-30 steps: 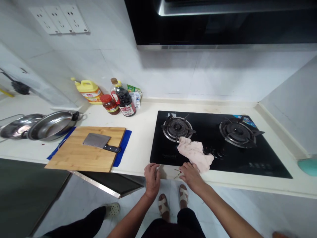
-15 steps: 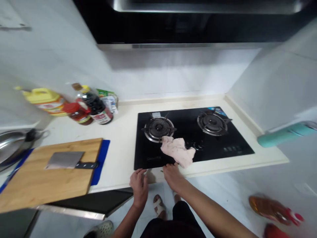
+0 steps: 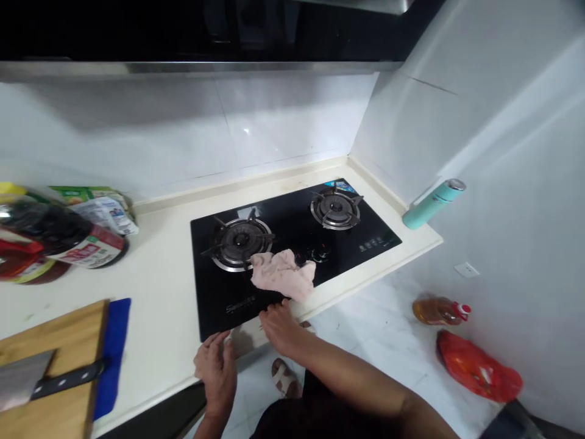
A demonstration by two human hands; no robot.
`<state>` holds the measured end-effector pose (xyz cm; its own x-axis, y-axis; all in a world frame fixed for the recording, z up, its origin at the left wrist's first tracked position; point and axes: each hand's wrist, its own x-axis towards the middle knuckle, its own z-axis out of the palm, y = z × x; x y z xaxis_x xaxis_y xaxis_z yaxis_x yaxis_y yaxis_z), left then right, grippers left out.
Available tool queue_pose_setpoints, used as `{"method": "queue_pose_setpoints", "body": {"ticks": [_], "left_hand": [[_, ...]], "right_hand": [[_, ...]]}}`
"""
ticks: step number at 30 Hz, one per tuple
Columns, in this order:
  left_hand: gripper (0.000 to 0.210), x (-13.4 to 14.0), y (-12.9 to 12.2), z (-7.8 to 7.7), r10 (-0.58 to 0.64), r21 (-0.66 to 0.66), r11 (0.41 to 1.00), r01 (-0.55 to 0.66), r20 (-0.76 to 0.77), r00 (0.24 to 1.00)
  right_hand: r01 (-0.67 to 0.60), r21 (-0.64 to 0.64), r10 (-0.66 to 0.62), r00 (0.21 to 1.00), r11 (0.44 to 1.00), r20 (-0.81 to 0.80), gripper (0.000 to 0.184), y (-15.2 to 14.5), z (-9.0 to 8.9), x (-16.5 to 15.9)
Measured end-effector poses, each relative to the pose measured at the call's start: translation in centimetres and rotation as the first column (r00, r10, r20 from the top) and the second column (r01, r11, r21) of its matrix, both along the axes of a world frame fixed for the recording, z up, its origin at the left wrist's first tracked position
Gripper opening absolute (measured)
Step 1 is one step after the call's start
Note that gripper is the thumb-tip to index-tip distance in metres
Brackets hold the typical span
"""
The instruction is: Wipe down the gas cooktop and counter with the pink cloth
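My left hand [image 3: 218, 371] rests on the front edge of the counter, its fingers apart at the near left corner of the black gas stove [image 3: 292, 219]. My right hand [image 3: 278, 326] lies at the stove's front edge with fingers bent and nothing visible in it. Just beyond the right fingers, a crumpled pale pink cloth [image 3: 283, 274] is spread over the stove's front, partly hiding the knobs [image 3: 321, 252] and overhanging the counter. Behind the cloth stand the left burner [image 3: 242, 241] and, farther off, the right burner [image 3: 336, 207].
On the left lie a cutting board [image 3: 59, 335], a cleaver [image 3: 68, 381] and a blue mat [image 3: 113, 353]. Sauce bottles [image 3: 91, 244] stand behind. A teal flask [image 3: 432, 206] is at the right. An oil bottle [image 3: 439, 311] and red bag [image 3: 478, 369] sit on the floor; the range hood [image 3: 205, 36] hangs above.
My view has turned to the right, so the stove and counter things appear farther left. Both hands stay at the counter's front edge; the cloth remains on the stove.
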<state>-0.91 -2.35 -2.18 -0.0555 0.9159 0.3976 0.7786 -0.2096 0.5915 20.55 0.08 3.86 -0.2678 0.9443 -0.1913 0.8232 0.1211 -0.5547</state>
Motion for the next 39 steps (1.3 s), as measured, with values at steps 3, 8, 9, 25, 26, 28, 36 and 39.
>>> {"method": "queue_pose_setpoints", "body": {"ticks": [3,8,9,25,26,28,36,39], "left_hand": [[0.033,0.4,-0.5,0.6,0.031,-0.002,1.000,-0.031,0.039,0.999],[0.030,1.2,-1.3,1.8,0.071,-0.024,0.997,-0.069,0.120,0.990],[0.030,1.4,-1.5,2.0,0.065,-0.023,0.998,-0.063,0.140,0.988],[0.021,9.5,-3.8,3.4,-0.224,-0.023,0.972,0.234,0.214,0.951],[0.021,10.3,-4.0,3.1,-0.247,-0.027,0.966,0.258,0.207,0.947],[0.022,12.5,-4.6,2.4,-0.304,-0.041,0.947,0.317,0.194,0.933],[0.036,28.0,-9.0,-1.7,-0.378,-0.185,0.883,0.431,0.264,0.887],[0.038,35.1,-10.9,-2.2,-0.356,-0.290,0.864,0.412,0.226,0.907]], "right_hand": [[0.172,-0.155,-0.222,0.880,0.973,-0.420,0.019,-0.1,-0.8,1.4],[0.143,-0.335,-0.339,0.679,0.931,-0.651,0.008,-0.3,-1.1,4.0],[0.133,-0.360,-0.359,0.627,0.924,-0.691,0.009,-0.6,-1.1,4.4],[-0.036,-0.615,-0.603,-0.249,0.788,-0.758,0.042,-8.9,-2.9,12.3],[0.001,-0.643,-0.620,-0.267,0.766,-0.738,0.042,-10.0,-3.7,13.9],[0.089,-0.700,-0.651,-0.300,0.709,-0.697,0.042,-12.8,-5.6,17.9],[0.484,-0.790,-0.672,-0.444,0.376,-0.592,0.037,-29.0,-13.5,41.5],[0.614,-0.758,-0.690,-0.452,0.219,-0.565,0.039,-35.7,-17.0,52.0]]}}
